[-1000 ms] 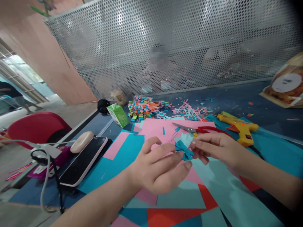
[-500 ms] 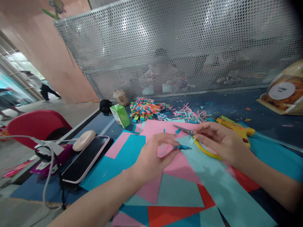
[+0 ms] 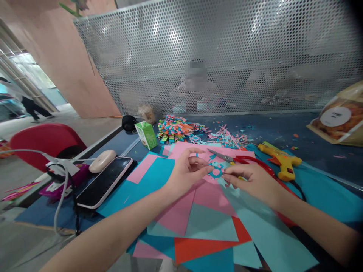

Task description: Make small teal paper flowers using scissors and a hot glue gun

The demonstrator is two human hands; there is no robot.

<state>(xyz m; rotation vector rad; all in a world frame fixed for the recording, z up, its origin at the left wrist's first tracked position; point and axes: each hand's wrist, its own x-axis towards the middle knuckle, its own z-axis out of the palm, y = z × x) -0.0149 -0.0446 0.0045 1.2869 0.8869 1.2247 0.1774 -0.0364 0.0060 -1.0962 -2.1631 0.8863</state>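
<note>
A small blue paper cutout [image 3: 217,173], ring-shaped with notched outer tabs, is held upright above the coloured sheets. My left hand [image 3: 185,172] pinches its left edge between thumb and fingers. On the opposite edge, the thumb and fingertips of my right hand [image 3: 252,181] are closed on it too. Just behind lie scissors [image 3: 222,155] with red and yellow handles, blades pointing left; my right hand partly covers the handles. Pink paper [image 3: 181,151] and pale blue paper [image 3: 212,223] spread beneath my hands.
A yellow glue gun [image 3: 283,160] lies at right. Paper flowers [image 3: 174,128] and pink scraps [image 3: 227,138] sit at the back beside a green carton [image 3: 146,135]. At left are a phone [image 3: 106,181] and cables. A snack bag [image 3: 340,115] stands far right.
My right hand has let go of the scissors, which now lie on the paper, and has moved left onto the cutout. The cutout has turned to show its ring face.
</note>
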